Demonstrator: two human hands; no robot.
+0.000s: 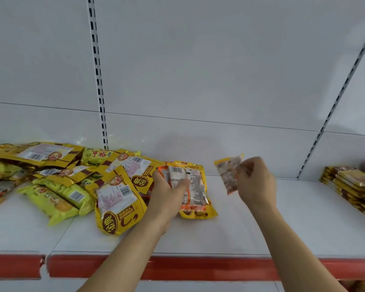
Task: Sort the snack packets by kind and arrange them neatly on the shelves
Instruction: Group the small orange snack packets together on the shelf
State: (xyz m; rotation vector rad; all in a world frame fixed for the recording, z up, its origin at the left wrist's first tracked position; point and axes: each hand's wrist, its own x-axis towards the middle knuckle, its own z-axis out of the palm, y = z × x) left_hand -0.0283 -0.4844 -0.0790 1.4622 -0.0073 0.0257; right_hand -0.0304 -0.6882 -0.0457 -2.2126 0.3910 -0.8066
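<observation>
Orange-edged clear packet [230, 173] pinched by right hand [256, 182], left hand [167, 192] gripping similar packets [177, 175]

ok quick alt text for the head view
A person's left hand grips small orange-edged packets while the right hand lifts another packet over a white shelf, beside a jumbled yellow snack pile.

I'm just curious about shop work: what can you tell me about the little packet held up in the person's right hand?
The small packet is a glossy plastic pouch with orange-yellow edges and a pale printed panel facing the camera; the print is too blurred to read. The right hand pinches its right edge, holding it tilted in the air above the white shelf, apart from the pile of packets at left. Nothing else touches it.
</observation>
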